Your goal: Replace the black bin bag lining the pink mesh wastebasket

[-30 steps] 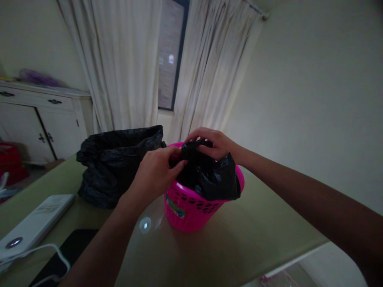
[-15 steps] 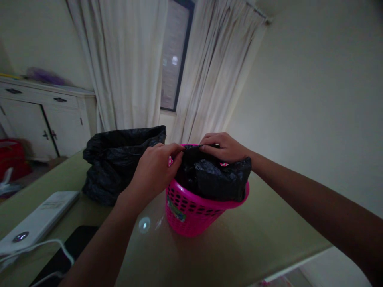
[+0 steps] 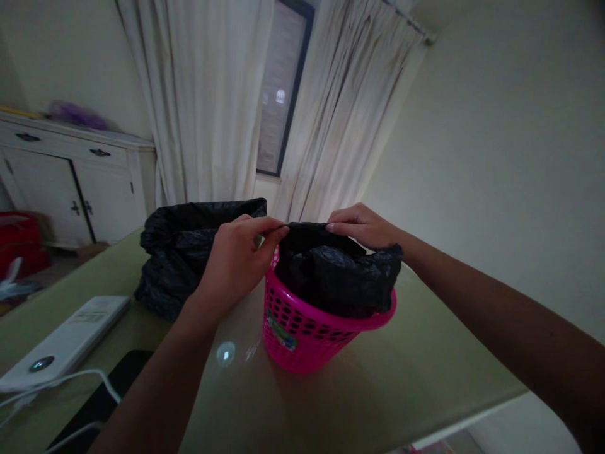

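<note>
A pink plastic basket [image 3: 307, 334] with rows of holes and a small label stands on the table in front of me. Inside it sits a black plastic bag [image 3: 340, 277], bunched up and rising above the basket's rim. My left hand [image 3: 243, 252] pinches the bag's far edge at its left end between thumb and fingers. At the right end of that same edge, my right hand [image 3: 362, 227] grips the plastic, its thumb toward me. The edge is drawn fairly straight between both hands. How the bag lies deep in the basket is hidden.
Left of the basket stands another black plastic bag [image 3: 174, 265], its mouth open. A white power bank [image 3: 66, 340] with a white cable [image 3: 89, 373] and a dark flat object [image 3: 106, 391] lie on the greenish table [image 3: 378, 397]. Behind are a white cabinet [image 3: 104, 183] and curtains [image 3: 212, 101].
Both hands have raised the bag's far edge slightly and moved a little apart, pulling it straighter. The view has shifted slightly.
</note>
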Tool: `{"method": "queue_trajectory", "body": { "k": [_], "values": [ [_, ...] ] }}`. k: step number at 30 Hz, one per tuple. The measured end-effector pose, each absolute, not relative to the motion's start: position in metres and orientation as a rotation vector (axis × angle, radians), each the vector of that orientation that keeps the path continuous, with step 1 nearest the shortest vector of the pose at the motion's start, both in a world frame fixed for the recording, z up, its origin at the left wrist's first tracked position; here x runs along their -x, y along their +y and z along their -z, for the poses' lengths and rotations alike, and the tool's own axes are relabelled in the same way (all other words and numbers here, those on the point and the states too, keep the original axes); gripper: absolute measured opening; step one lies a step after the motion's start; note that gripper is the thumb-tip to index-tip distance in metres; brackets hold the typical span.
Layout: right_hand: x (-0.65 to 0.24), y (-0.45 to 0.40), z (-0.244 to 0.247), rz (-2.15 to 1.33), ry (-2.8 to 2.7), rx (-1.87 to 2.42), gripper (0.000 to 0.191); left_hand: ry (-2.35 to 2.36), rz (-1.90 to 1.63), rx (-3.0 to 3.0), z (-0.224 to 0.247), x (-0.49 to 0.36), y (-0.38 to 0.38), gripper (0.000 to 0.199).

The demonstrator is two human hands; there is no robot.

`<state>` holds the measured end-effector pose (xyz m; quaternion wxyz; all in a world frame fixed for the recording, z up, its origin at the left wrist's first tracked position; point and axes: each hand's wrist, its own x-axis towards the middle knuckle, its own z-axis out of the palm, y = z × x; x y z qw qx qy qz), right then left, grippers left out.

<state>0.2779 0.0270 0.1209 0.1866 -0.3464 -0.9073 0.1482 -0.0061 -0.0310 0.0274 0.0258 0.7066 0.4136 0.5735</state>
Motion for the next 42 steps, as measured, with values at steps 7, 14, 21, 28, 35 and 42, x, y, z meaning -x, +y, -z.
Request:
{"method": "queue_trajectory", "body": {
  "k": [7,14,21,28,35,42],
  "values": [
    [-0.284,0.025,-0.116,-0.600,-2.258,1.152,0.048,1.023,-1.685,-2.054,-0.028,0.015,-0.026,0.029],
    [-0.298,0.033,-0.116,-0.372,-2.311,1.184,0.047,0.956,-1.642,-2.184,-0.032,0.019,-0.027,0.008],
    [-0.285,0.025,-0.110,-0.378,-2.363,0.962,0.036,0.839,-1.700,-1.987,-0.033,0.009,-0.031,0.022],
    [-0.267,0.015,-0.105,-0.503,-2.503,0.945,0.031,0.610,-1.764,-1.705,-0.028,0.001,-0.031,0.023],
    [-0.286,0.019,-0.108,-0.466,-2.050,1.068,0.034,0.525,-1.710,-1.473,-0.025,0.017,-0.020,0.035],
    [-0.291,0.027,-0.094,-0.409,-1.869,1.131,0.025,0.953,-1.582,-1.956,-0.028,0.017,-0.016,0.022]
  ]
}}
